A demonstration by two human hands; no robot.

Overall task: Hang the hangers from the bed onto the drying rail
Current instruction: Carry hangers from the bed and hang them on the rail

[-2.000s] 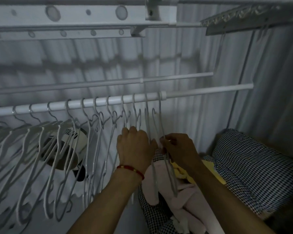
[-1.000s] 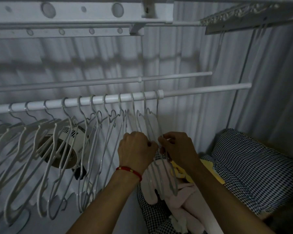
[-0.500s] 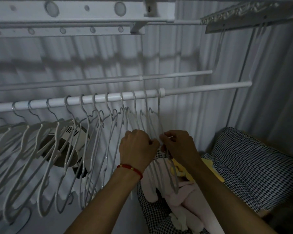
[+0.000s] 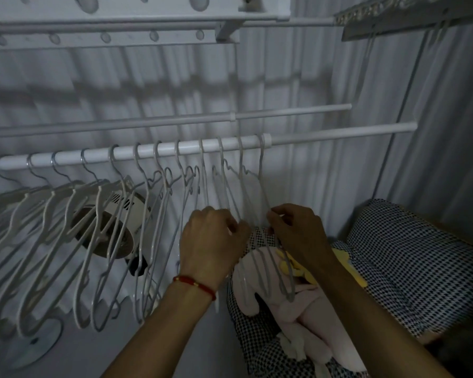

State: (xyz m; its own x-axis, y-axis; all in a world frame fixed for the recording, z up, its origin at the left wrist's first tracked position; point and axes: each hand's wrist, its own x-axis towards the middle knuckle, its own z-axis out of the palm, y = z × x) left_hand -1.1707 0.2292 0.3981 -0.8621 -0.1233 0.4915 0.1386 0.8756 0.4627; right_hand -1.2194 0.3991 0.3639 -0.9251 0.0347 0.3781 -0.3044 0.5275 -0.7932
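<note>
Many thin white hangers [image 4: 99,241] hanging.

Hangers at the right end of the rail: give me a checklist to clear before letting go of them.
1. Hooks over the drying rail: ok, the rightmost hangers hang from it.
2. Left hand holds the hangers: ok, fingers curled round them.
3. Right hand pinches a hanger: ok.
4. Hangers free of each other: cannot tell, they overlap.
5. Free rail to the right: ok.
6. Bed hangers all hung: cannot tell.
</note>
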